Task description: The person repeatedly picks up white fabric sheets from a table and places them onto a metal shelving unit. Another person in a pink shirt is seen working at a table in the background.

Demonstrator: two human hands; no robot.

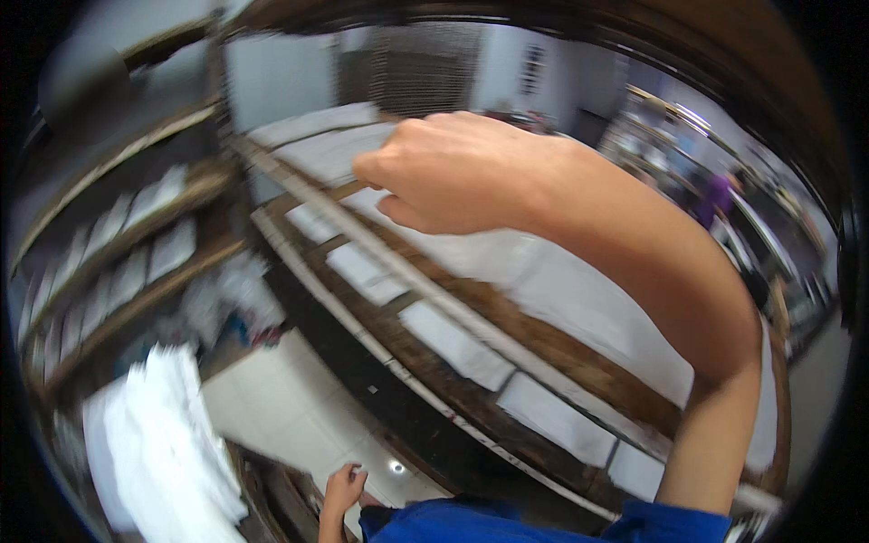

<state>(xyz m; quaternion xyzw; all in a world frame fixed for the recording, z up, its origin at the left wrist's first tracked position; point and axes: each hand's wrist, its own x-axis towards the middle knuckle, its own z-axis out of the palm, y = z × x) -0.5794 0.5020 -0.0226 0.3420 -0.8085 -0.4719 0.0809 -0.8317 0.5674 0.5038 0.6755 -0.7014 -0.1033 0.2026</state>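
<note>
My right arm arches across the view, and my right hand point(444, 176) is raised over a long wooden shelf unit. Its fingers are curled in with the thumb below them; the palm side is hidden, so anything inside it does not show. Behind that hand lie wide white sheets point(579, 285). Smaller white stacks point(453, 344) line the narrow shelf below. My left hand point(344, 489) hangs low near my blue shirt, above the tiled floor. Its fingers are loosely bent and a little apart, with nothing I can make out in them.
At lower left stands a tall pile of white sheets point(163, 443). Wooden shelves point(136, 226) with white stacks and plastic bags rise on the left. A dark beam point(507, 23) runs overhead. In the far right background is a person in purple point(715, 199), blurred.
</note>
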